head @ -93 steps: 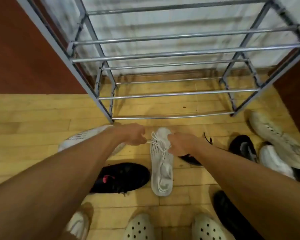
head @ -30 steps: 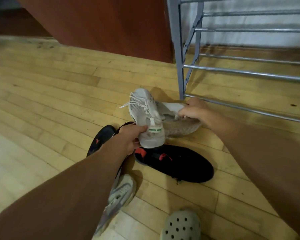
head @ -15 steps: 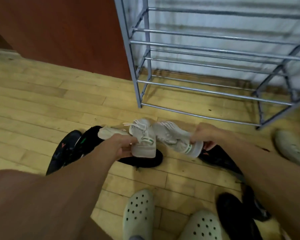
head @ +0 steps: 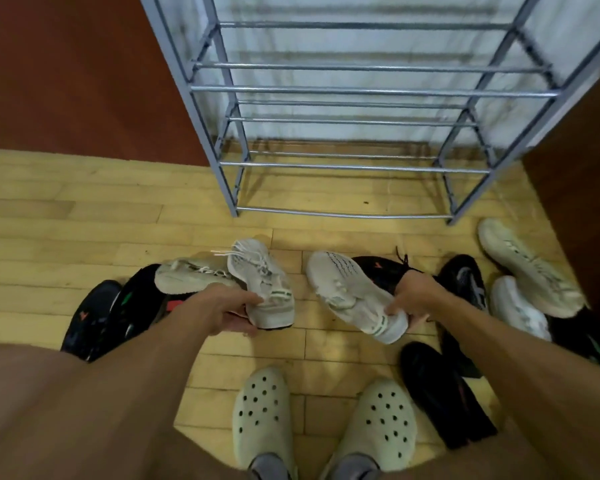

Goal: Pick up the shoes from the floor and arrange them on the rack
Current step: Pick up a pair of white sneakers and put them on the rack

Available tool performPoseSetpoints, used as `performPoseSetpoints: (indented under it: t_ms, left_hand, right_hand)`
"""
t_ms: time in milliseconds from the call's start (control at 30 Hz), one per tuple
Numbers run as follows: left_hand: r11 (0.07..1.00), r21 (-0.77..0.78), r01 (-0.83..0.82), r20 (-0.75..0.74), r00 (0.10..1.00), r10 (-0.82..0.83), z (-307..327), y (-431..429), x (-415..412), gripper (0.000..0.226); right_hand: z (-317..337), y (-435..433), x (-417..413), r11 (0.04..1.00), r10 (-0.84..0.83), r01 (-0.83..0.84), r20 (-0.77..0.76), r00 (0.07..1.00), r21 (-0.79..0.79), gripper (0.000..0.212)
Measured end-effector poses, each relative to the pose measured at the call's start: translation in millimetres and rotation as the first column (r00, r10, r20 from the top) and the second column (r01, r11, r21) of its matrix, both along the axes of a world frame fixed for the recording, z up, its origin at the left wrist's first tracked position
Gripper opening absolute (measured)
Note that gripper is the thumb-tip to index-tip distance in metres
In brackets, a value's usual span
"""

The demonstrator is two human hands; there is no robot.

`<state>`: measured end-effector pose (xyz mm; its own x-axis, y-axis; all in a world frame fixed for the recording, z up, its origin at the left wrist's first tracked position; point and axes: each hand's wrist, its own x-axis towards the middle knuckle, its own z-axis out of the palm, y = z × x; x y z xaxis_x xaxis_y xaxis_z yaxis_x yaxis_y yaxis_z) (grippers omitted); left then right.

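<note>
Since half a second ago both hands have drawn apart, and the two pale sneakers they carry no longer sit toe to toe; the rack (head: 354, 166) now stands squarely ahead with every rail bare. Left hand (head: 227, 311) is clamped on the heel of one white sneaker (head: 262, 284), its toe aimed at the rack. Right hand (head: 413, 301) grips the heel end of its mate (head: 350, 294), which tilts away to the left. Both hang just in front of the rack's bottom rail, above the wood floor (head: 84, 220).

These look like knit uppers, light and soft, so they will likely fold if pinched mid-body; the firmer heel and sole edge are the sensible hold. Loose laces could snag on a rail. More shoes lie in front of the rack: black ones (head: 444, 393) on either side and a cream pair (head: 530, 268) off to the right.
</note>
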<state>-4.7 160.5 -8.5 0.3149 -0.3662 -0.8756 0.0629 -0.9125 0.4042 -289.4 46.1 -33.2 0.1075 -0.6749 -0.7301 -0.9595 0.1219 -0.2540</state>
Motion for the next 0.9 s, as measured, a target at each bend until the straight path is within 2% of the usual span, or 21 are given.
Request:
performPoseSetpoints:
  t_ms: [133,233,333,400,467,533,633,667,767,833,900]
  left_hand:
    - [0.991,-0.041,0.127,0.134,0.984,-0.12,3.4,-15.9,-2.4,0.027]
    - [0.979,-0.072,0.19,0.155,0.972,-0.177,-1.0,-34.6,-3.5,0.033]
    - [0.976,-0.132,0.172,0.194,0.97,-0.145,-6.5,-55.1,-4.3,0.033]
    - [0.978,-0.169,0.123,0.199,0.976,-0.088,-11.3,-67.0,-3.6,0.028]
    - [0.979,-0.193,0.067,0.18,0.983,-0.031,-20.1,-78.5,0.8,0.02]
    - [0.974,-0.226,0.0,0.159,0.987,0.037,-27.4,-89.1,6.2,0.011]
    - [0.951,-0.295,-0.099,0.143,0.979,0.146,-37.2,-108.9,18.4,0.007]
    - [0.944,-0.31,-0.116,0.131,0.978,0.164,-39.6,-116.7,22.8,0.015]
    - [0.934,-0.342,-0.102,0.118,0.982,0.15,-49.0,-141.0,36.2,0.035]
    - [0.924,-0.374,-0.084,0.104,0.986,0.131,-52.8,-153.8,43.6,0.041]
    - [0.916,-0.397,-0.06,0.117,0.986,0.115,-58.1,-169.7,50.6,0.044]
  right_hand:
    - [13.0,-14.4,-11.7,1.0,-0.014,0.014,-0.01,1.0,-0.014,0.021]
    - [14.7,-24.4,-13.2,0.989,-0.127,0.129,0.032,0.991,-0.073,0.02]
    - [7.1,-31.9,-10.4,0.962,-0.254,0.261,0.093,0.963,-0.076,0.017]
    - [-2.7,-35.5,-2.7,0.912,-0.394,0.408,0.195,0.898,-0.035,0.016]
    - [-12.4,-38.2,11.1,0.829,-0.543,0.557,0.309,0.781,0.05,0.017]
    - [-20.4,-42.3,27.9,0.762,-0.626,0.632,0.416,0.66,0.143,0.018]
    - [-30.2,-59.0,50.9,0.749,-0.63,0.631,0.509,0.587,0.199,0.016]
    - [-34.1,-67.5,58.0,0.755,-0.62,0.623,0.531,0.578,0.202,0.014]
    - [-47.2,-93.9,80.5,0.78,-0.586,0.589,0.576,0.57,0.211,0.014]
    - [-53.6,-107.4,95.7,0.797,-0.56,0.569,0.599,0.572,0.203,0.019]
    - [-59.7,-122.0,110.0,0.801,-0.546,0.569,0.621,0.563,0.188,0.014]
